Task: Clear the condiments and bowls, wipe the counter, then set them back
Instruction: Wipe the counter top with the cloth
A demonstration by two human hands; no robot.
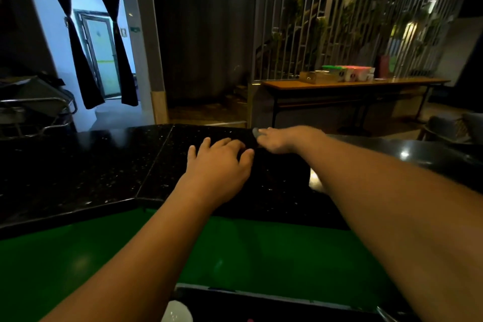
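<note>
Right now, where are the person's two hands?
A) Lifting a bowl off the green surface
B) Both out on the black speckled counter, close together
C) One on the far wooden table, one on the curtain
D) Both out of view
B: the left hand and the right hand both reach out onto the black speckled counter, almost touching each other, and neither holds a bowl.

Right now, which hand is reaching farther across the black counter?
The right hand, stretched out to the far edge of the counter. The left hand rests nearer the person, around the middle.
</note>
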